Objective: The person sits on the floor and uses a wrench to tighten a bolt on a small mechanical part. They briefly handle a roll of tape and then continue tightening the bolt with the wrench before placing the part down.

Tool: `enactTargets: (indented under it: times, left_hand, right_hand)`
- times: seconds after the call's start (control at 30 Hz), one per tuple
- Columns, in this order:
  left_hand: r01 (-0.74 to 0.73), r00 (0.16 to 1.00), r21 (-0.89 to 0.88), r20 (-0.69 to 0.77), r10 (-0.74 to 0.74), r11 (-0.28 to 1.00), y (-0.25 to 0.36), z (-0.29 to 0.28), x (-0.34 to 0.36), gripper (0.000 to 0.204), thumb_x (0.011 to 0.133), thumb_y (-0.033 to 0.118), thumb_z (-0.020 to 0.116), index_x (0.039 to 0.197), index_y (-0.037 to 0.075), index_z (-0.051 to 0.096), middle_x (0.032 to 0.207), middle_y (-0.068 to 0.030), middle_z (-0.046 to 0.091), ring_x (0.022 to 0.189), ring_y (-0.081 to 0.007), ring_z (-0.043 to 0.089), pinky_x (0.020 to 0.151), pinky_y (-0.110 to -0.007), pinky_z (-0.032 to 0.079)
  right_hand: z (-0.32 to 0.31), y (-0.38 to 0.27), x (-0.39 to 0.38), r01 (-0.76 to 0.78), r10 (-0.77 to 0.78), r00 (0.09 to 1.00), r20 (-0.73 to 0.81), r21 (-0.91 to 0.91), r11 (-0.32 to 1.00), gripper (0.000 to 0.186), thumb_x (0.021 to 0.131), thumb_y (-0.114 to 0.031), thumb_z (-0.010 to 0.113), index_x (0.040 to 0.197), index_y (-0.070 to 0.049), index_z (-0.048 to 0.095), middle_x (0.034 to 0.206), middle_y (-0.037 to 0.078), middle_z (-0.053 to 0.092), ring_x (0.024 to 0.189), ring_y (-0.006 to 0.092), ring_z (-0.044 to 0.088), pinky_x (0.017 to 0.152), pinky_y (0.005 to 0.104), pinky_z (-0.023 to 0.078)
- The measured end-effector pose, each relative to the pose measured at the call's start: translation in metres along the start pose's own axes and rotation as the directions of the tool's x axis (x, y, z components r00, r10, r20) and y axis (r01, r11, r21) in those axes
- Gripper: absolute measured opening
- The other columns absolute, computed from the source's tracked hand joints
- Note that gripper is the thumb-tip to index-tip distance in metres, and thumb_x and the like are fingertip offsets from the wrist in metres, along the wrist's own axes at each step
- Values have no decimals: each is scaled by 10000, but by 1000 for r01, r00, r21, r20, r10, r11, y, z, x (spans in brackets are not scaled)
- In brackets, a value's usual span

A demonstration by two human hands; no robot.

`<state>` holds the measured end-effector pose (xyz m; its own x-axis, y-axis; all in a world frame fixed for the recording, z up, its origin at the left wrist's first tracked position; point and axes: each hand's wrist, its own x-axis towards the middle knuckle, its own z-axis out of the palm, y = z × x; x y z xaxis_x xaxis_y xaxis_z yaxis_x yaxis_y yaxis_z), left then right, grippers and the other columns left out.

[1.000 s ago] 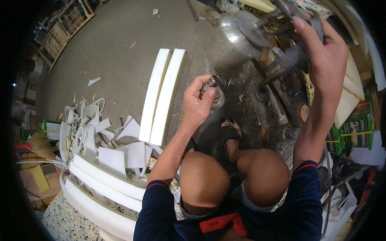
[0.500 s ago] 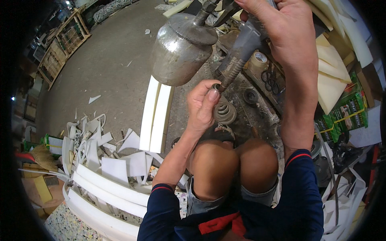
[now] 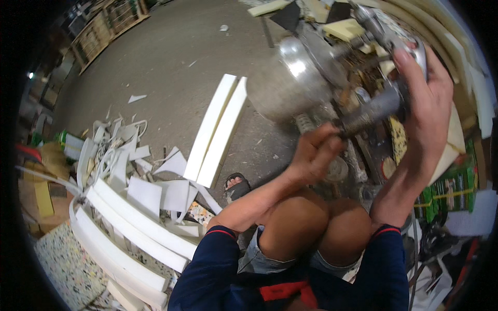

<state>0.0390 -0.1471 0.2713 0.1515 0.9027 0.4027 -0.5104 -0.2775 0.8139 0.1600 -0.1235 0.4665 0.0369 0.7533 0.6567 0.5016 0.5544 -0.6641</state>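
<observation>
My right hand (image 3: pixel 430 98) is wrapped around the upper body of a metal spray gun (image 3: pixel 371 111), its thumb near the top of the grip. The gun is tilted, its round silver cup (image 3: pixel 290 83) hanging out to the left and slightly blurred. My left hand (image 3: pixel 316 153) is closed at the lower end of the gun's handle, thumb and fingers around the small air fitting there. The fingers mostly hide that fitting.
Two long white foam strips (image 3: pixel 215 132) lie on the floor ahead. White foam offcuts (image 3: pixel 161 194) and curved strips (image 3: pixel 140 223) heap at the left. Green packages (image 3: pixel 451 189) lie at the right, yellow foam pieces (image 3: pixel 345 30) at the far side. A wooden pallet (image 3: pixel 109 28) leans far left.
The spray gun and both hands have shifted right in the picture, and the gun has tilted, its handle now lying more level. My left hand stays at the handle's end. The view has shifted too.
</observation>
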Motion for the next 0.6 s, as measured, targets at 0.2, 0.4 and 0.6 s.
enactTargets:
  times: [0.2, 0.4, 0.6]
  left_hand:
    - [-59, 998, 139, 27, 56, 989, 0, -8, -9, 436, 987, 410, 550, 851, -3, 583, 647, -55, 473, 643, -122, 453, 571, -343, 400]
    - [-26, 999, 212, 44, 17, 977, -9, -18, -12, 497, 985, 447, 529, 776, -3, 558, 600, -100, 460, 576, -188, 450, 548, -378, 407]
    - [82, 987, 239, 118, -113, 968, -14, -32, -3, 469, 984, 435, 538, 986, -13, 676, 738, -57, 601, 693, -121, 539, 628, -316, 434]
  right_hand:
    - [10, 16, -14, -91, 91, 996, 14, 73, 993, 219, 943, -179, 666, 1048, 12, 645, 824, 8, 616, 744, 77, 535, 690, 228, 432]
    - [16, 28, -25, -121, 121, 992, 37, 14, 993, 257, 962, -211, 667, 1085, 14, 645, 821, 9, 616, 746, 78, 550, 672, 220, 433]
    - [24, 40, -25, -176, 176, 984, 9, 4, 984, 264, 954, -211, 688, 1089, 12, 654, 786, 13, 621, 732, 73, 549, 662, 204, 416]
